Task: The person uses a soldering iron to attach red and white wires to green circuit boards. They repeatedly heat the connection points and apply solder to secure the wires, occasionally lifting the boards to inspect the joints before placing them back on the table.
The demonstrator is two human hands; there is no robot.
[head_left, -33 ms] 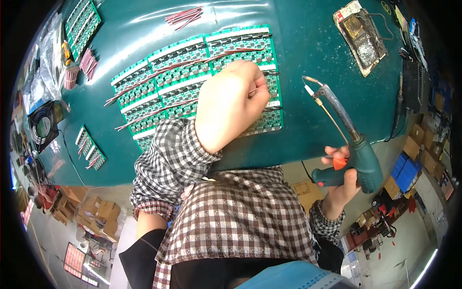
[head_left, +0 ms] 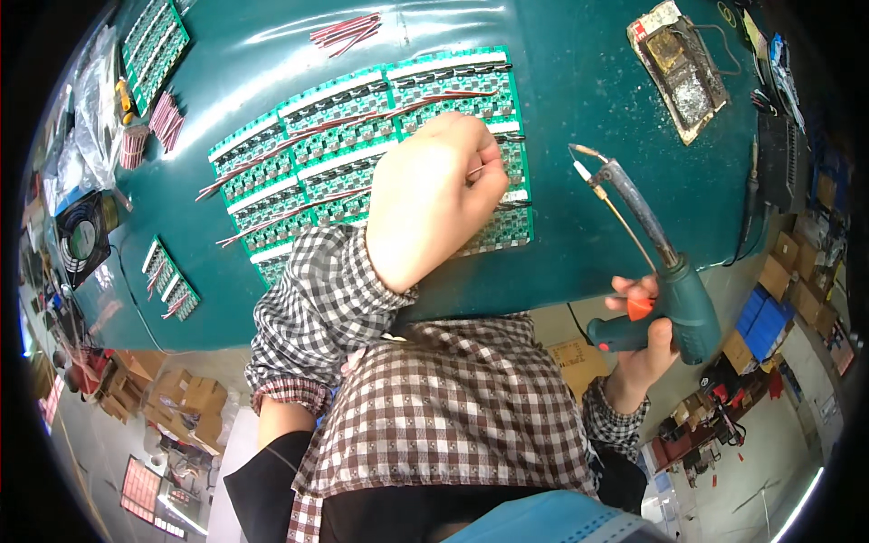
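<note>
My left hand (head_left: 434, 199) is over the right part of a block of green circuit boards (head_left: 330, 140). Its fingers are closed in a pinch on a thin reddish wire (head_left: 478, 169), whose far end is hidden by the hand. Red and black wires (head_left: 362, 120) lie in rows across the boards, beside white strips. My right hand (head_left: 644, 339) grips a dark green soldering gun (head_left: 690, 312) with an orange trigger, off the table's front edge. The gun's hot tip (head_left: 584, 149) points up and left, right of the boards and apart from them. A thin feed tube (head_left: 625, 222) runs alongside its barrel.
A worn soldering-iron stand (head_left: 679, 68) with a dirty tray lies at the back right. Bundles of red wires (head_left: 347, 33) lie at the back and left. A small board strip (head_left: 170, 279) and a black fan (head_left: 81, 235) are on the left side of the green table (head_left: 579, 262).
</note>
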